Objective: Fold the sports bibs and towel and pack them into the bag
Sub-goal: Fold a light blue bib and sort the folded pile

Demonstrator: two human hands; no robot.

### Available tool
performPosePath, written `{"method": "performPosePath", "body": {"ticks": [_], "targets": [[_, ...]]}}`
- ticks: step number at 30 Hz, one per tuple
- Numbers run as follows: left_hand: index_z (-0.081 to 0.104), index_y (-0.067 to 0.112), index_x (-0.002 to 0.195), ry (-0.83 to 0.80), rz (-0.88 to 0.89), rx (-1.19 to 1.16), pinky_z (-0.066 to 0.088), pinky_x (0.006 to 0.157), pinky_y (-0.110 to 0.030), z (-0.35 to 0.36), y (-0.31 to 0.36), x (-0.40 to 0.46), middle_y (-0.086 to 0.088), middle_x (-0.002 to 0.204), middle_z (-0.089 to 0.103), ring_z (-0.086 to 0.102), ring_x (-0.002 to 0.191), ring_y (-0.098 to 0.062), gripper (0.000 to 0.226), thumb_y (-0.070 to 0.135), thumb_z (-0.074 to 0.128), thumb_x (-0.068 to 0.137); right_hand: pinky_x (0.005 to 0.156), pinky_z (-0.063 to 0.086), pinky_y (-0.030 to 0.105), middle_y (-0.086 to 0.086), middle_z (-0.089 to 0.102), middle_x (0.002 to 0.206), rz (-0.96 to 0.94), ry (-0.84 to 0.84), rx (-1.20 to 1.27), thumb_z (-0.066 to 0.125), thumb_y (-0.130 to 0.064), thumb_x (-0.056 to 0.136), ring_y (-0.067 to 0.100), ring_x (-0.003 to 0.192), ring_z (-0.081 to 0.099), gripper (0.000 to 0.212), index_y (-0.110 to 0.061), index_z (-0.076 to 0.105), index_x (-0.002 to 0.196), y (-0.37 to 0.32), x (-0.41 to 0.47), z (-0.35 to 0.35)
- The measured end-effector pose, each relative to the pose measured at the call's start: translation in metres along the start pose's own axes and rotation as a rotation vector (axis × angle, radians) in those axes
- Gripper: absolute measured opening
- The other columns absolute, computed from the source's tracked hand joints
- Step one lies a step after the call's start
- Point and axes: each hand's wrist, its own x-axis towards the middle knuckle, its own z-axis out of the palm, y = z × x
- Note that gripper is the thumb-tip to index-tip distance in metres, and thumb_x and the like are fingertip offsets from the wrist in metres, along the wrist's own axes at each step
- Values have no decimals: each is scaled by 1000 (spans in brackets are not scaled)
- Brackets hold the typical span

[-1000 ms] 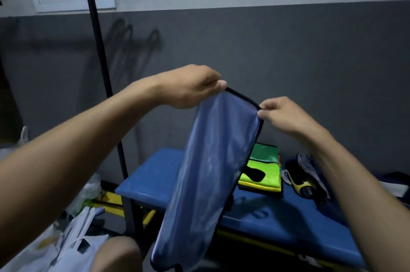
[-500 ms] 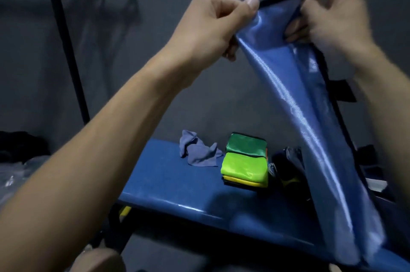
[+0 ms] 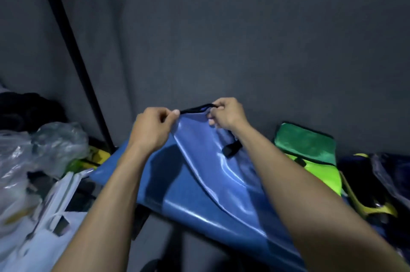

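Left hand [image 3: 153, 126] and right hand [image 3: 226, 114] each pinch the black-trimmed top edge of the blue bag [image 3: 213, 174] with curled fingers. The bag drapes down onto the blue desk [image 3: 106, 171]. Folded green bibs [image 3: 310, 151] lie stacked on the desk to the right.

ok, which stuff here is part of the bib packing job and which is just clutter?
Job:
- blue bag, black-trimmed mouth pinched by left hand and right hand
- folded bibs, green and yellow stack on the bench

Lying about:
- plastic bags, left
- black pole
- dark gear with yellow trim, right
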Motion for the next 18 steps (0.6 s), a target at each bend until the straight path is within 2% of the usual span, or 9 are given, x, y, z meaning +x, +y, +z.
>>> {"method": "performPosePath", "body": {"ticks": [4,7,9,11,13,14,15,17,18], "targets": [[58,13,67,-87,-146,202,41,67,-36,-8,-52,24,-5,67,60,59,78,-35,49,46,51,102,46,57,42,18,73,73,37,-36,-51,52,2,90,22,47,64,25,-7,66,72,6,18,59],[61,16,72,-134,-282,332,50,77,-40,-6,-88,40,-15,89,67,62,86,-37,47,49,45,102,42,53,43,18,68,66,77,-50,-64,48,2,88,22,43,59,23,-3,66,75,15,28,93],[60,17,79,-140,-353,384,52,83,-43,-5,-107,49,-21,103,68,62,93,-39,44,49,43,102,48,57,50,16,69,67,63,-79,-83,49,1,87,25,48,62,23,-7,67,76,21,34,113],[64,11,97,-149,-421,432,51,90,-46,-6,-123,51,-24,115,65,61,105,-43,43,47,41,104,69,62,49,13,74,79,-3,-142,-164,52,-4,87,29,70,72,24,-16,73,85,24,39,128],[64,7,117,-181,-464,539,47,99,-48,-4,-132,48,-23,130,58,55,118,-44,45,44,43,104,94,55,39,11,75,108,-67,-294,-298,53,-13,92,30,106,68,38,-24,69,125,22,36,135],[60,7,125,-182,-438,600,45,102,-49,-2,-132,46,-21,136,51,49,123,-44,45,43,45,104,102,49,36,10,72,120,-100,-371,-361,52,-16,95,28,118,62,49,-22,55,143,20,34,136],[57,8,130,-154,-363,623,43,103,-49,1,-128,43,-19,137,47,46,124,-43,43,41,49,103,107,44,35,9,69,125,-129,-426,-398,52,-17,97,26,125,57,57,-20,43,153,18,32,136],[60,12,126,-121,-81,467,44,97,-46,11,-116,38,-16,128,53,51,118,-40,35,33,58,99,110,40,34,5,70,124,-186,-462,-432,54,-18,98,25,128,55,63,-20,35,157,12,26,129],[64,15,121,-191,45,361,46,96,-44,18,-110,33,-13,122,57,56,113,-37,32,33,59,95,110,40,34,3,72,119,-223,-458,-444,55,-18,97,26,126,56,63,-21,36,157,9,22,123]]}}
